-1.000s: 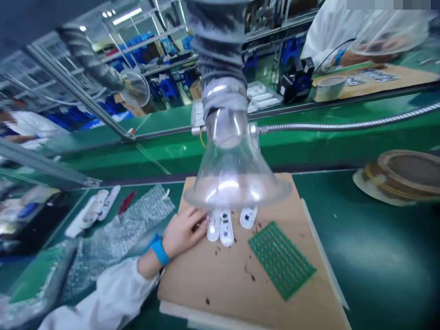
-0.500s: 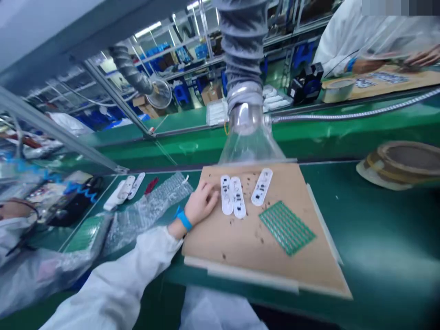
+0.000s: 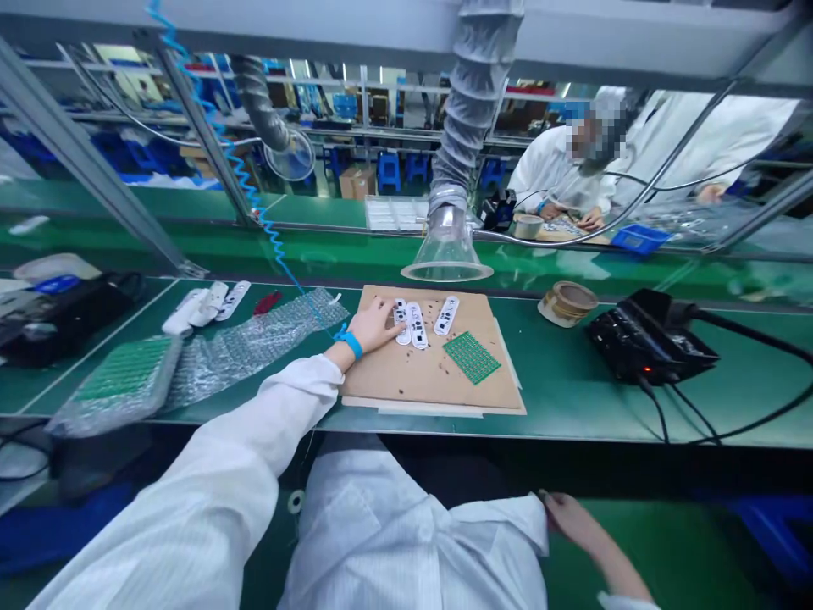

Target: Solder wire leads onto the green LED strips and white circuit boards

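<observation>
My left hand [image 3: 374, 326] rests on a brown cardboard sheet [image 3: 381, 385], its thumb and fingers apart. Its fingertips touch the leftmost white rounded strip [image 3: 401, 315], which carries small dark parts, and partly cover it. Close beside that lies a second white strip [image 3: 417, 326], and a third white strip [image 3: 447, 315] sits apart to the right. A green circuit board panel [image 3: 471, 357] lies on the cardboard, right of the strips. Low on the right, below the bench edge, my right hand [image 3: 568, 515] pinches the hem of my white coat [image 3: 508, 518].
A clear fume hood [image 3: 448, 254] hangs behind the cardboard. To the right stand a tape roll [image 3: 568, 302] and a black device [image 3: 648, 339] with cables. Bubble wrap [image 3: 247, 347], wrapped green boards [image 3: 118, 377] and white cases [image 3: 203, 303] lie left. A co-worker [image 3: 559, 169] sits opposite.
My left hand has reached forward onto the leftmost strip, its fingers less curled. My right hand has come into view at my coat hem. The view has shifted and now shows the black device.
</observation>
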A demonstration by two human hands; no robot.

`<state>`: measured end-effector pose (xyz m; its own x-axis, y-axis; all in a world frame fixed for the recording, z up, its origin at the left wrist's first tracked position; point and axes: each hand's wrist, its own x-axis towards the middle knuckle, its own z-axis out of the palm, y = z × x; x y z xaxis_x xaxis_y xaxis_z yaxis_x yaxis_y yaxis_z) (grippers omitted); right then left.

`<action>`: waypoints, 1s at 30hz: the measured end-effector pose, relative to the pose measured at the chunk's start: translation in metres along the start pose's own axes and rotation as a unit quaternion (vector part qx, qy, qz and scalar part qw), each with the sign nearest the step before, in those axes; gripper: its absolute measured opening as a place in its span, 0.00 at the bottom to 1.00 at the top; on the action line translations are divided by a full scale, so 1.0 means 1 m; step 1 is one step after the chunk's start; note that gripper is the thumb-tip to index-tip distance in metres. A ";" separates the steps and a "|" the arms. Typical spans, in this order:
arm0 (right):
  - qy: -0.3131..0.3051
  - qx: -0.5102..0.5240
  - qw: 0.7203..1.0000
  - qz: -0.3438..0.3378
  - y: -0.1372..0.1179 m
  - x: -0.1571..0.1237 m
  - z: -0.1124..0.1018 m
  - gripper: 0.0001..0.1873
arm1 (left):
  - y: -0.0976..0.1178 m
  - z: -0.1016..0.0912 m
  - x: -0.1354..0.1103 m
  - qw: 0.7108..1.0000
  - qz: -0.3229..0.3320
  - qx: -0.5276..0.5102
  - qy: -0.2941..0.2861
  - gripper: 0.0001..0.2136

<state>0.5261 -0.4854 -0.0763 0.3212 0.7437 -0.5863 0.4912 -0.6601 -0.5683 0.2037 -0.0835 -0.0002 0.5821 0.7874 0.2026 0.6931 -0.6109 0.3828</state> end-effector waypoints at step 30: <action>0.125 -0.102 0.854 -0.495 -0.274 0.161 -0.034 0.09 | -0.015 -0.031 0.026 0.951 0.248 -0.051 -0.177 0.23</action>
<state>0.4711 -0.1809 0.0046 -0.1837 0.9424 0.2794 0.7438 0.3191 -0.5873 0.1953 -0.0515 0.0274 0.9460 0.3162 0.0717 0.2612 -0.8744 0.4090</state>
